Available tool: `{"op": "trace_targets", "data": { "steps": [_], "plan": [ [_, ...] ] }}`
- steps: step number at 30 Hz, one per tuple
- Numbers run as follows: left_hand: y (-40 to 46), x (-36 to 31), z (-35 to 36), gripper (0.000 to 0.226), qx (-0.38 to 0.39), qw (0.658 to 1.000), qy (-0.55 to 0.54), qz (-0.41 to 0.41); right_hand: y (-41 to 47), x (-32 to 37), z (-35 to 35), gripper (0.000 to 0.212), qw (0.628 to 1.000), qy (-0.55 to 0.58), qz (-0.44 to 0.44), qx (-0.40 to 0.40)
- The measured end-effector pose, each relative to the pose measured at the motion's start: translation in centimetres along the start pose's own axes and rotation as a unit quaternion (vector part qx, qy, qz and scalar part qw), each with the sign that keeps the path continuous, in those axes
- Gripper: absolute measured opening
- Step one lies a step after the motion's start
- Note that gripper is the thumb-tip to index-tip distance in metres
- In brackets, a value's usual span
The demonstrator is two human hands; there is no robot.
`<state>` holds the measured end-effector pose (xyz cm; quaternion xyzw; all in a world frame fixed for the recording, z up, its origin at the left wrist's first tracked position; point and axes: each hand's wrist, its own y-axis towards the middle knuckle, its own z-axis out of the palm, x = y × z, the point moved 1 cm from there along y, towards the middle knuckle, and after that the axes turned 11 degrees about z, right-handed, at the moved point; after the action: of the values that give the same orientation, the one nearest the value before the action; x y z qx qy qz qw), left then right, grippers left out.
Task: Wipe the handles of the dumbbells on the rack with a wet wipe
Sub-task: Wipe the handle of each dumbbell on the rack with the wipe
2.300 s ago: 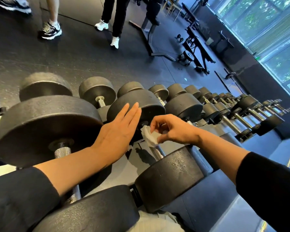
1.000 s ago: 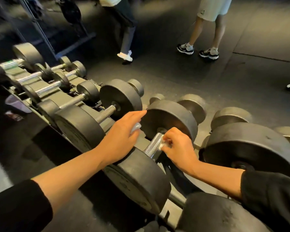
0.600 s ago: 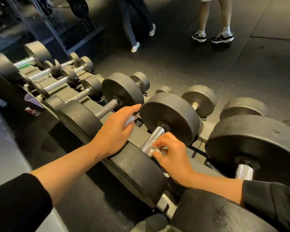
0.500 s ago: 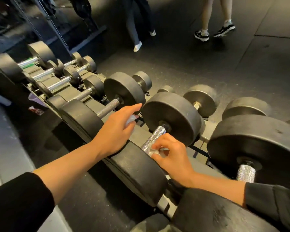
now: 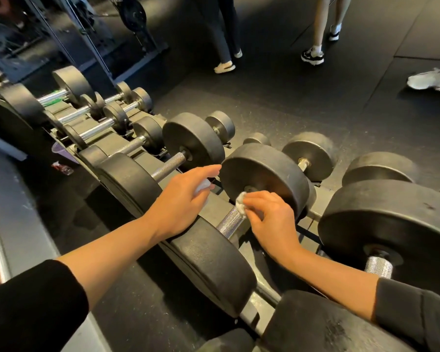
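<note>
A large black dumbbell lies across the rack [image 5: 249, 311], with its near head [image 5: 214, 262] towards me and its far head [image 5: 264, 174] beyond. Between them runs the knurled steel handle [image 5: 229, 221]. My right hand [image 5: 269, 219] pinches a crumpled white wet wipe [image 5: 240, 203] against the far end of that handle, right by the far head. My left hand [image 5: 183, 204] rests on the near head with its fingers stretched forward. Something pale shows under its fingertips; I cannot tell what it is.
Smaller dumbbells [image 5: 178, 161] with chrome handles line the rack to the left. A bigger dumbbell [image 5: 391, 224] sits close on the right. People's legs [image 5: 224, 47] and shoes [image 5: 313, 55] stand on the dark rubber floor beyond; a white shoe [image 5: 429, 80] is at the right edge.
My right hand has slid the wipe up the handle from near its middle to the far head. My left hand stays on the near head.
</note>
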<state>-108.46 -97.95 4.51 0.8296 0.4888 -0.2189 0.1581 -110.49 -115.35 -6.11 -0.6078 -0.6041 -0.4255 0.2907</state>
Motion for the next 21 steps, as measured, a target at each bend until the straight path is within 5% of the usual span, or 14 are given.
{"op": "trace_targets", "data": {
  "steps": [7, 14, 17, 19, 21],
  "plan": [
    [0.1, -0.1, 0.0, 0.044, 0.007, 1.000, 0.004, -0.008, -1.7, -0.1, 0.2, 0.021, 0.998, 0.030, -0.036, 0.052],
    [0.2, -0.3, 0.0, 0.046, 0.005, 1.000, 0.004, -0.011, -2.8, 0.5, 1.0, 0.018, 0.966, 0.118, -0.070, 0.220],
    [0.3, -0.2, 0.0, 0.047, 0.007, 1.000, 0.010, -0.002, -1.6, 1.5, 0.0, 0.021, 0.980, 0.092, -0.078, 0.159],
    [0.4, -0.2, 0.1, 0.047, 0.008, 1.000, 0.010, 0.011, 0.0, 1.9, -0.7, 0.028, 0.992, 0.010, -0.095, 0.080],
    [0.4, -0.2, 0.1, 0.048, 0.007, 1.000, 0.003, 0.022, 1.5, 2.2, -1.2, 0.032, 0.988, -0.098, -0.092, 0.081]
  ]
}}
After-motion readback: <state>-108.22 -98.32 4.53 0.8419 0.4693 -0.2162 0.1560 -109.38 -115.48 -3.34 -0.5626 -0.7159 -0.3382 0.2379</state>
